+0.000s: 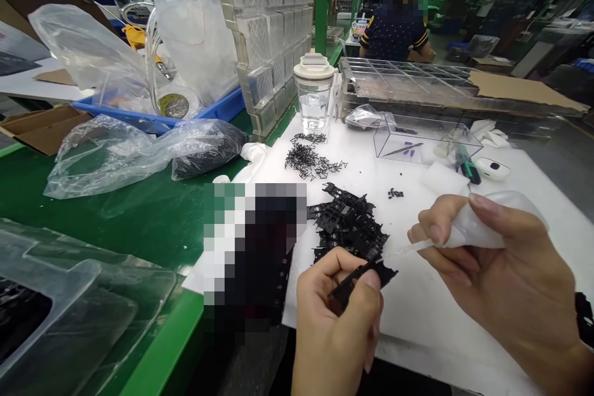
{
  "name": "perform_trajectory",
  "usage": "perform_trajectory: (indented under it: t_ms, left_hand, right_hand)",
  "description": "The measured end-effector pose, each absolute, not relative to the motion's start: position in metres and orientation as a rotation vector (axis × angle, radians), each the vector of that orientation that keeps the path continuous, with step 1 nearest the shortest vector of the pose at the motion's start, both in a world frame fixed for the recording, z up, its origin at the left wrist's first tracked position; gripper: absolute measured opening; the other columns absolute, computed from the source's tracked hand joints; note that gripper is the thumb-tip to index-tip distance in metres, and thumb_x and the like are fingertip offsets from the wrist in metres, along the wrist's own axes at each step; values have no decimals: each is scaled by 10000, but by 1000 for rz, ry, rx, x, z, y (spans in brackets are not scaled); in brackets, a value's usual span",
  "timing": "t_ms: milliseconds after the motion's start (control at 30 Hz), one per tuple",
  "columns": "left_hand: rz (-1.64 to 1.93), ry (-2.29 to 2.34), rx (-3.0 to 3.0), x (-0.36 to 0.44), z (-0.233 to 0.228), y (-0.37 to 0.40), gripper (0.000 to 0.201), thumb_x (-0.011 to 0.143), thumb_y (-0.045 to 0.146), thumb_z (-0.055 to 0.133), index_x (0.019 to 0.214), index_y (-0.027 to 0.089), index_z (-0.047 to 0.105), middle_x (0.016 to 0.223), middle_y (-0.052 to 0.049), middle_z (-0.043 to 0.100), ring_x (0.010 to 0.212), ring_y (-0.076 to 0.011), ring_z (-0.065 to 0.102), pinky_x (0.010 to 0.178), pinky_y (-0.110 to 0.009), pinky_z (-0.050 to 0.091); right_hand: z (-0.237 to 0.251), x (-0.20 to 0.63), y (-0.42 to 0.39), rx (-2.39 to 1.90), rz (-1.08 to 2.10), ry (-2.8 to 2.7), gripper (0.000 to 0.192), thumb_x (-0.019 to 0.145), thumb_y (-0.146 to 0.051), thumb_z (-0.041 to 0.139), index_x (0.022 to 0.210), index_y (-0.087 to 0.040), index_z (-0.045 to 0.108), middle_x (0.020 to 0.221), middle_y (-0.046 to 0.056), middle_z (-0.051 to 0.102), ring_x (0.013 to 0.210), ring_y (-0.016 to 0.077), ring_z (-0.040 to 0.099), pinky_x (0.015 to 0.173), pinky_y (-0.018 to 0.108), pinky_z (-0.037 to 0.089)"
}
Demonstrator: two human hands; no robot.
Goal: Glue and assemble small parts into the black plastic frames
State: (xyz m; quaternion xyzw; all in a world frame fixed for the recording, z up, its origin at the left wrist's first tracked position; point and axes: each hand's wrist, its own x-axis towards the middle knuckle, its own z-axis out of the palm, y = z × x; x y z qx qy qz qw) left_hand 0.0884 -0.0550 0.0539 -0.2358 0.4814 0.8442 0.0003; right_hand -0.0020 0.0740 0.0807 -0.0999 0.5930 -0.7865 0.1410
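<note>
**A:** Your left hand (334, 315), low in the middle of the frame, has its grip closed on a thin black plastic part (364, 275), thumb and forefinger pinching it so that one end sticks out to the right. Your right hand (501, 278), at lower right, is wrapped snugly round a soft translucent squeeze bottle (487, 226) whose fine nozzle (403, 249) points left at that free end.

**B:** How do you keep it neat?

**A:** I'd judge that the tip sits just beside the part, perhaps touching; it's too fine to tell. Hold the piece level and steady, pinch it away from the spot you're treating, and press the bottle gently, so only a little comes out.

**B:** And the stock?

**A:** The pile of black parts (348, 223) lies just above your left hand on the white mat (417, 297). Above that is a scatter of small black wire clips (313, 158), then a clear lidded jar (314, 96) towards the top centre. A clear plastic box (424, 139) stands at the upper right of the mat, on the green tabletop (139, 223). Keep the nozzle over the mat, so drips miss the pile.
</note>
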Motion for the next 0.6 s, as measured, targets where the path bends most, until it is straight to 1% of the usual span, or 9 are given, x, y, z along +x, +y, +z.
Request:
perform_trajectory:
  t_ms: [233,600]
  left_hand:
    - [2657,1503,-738,89,52,-55,216,862,346,668,819,205,511,434,125,367,353,-2,175,344,-111,179]
    - [2664,1506,-762,89,54,-54,233,845,342,690,800,205,508,444,125,364,362,-4,179,345,-108,179]
  right_hand:
    - [82,-3,74,-288,-2242,1744,447,907,-512,616,598,-205,717,482,-31,207,455,107,270,436,281,206]
    - [78,-3,76,-286,-2248,1727,460,920,-520,594,612,-201,714,481,-29,225,462,108,247,433,284,193]
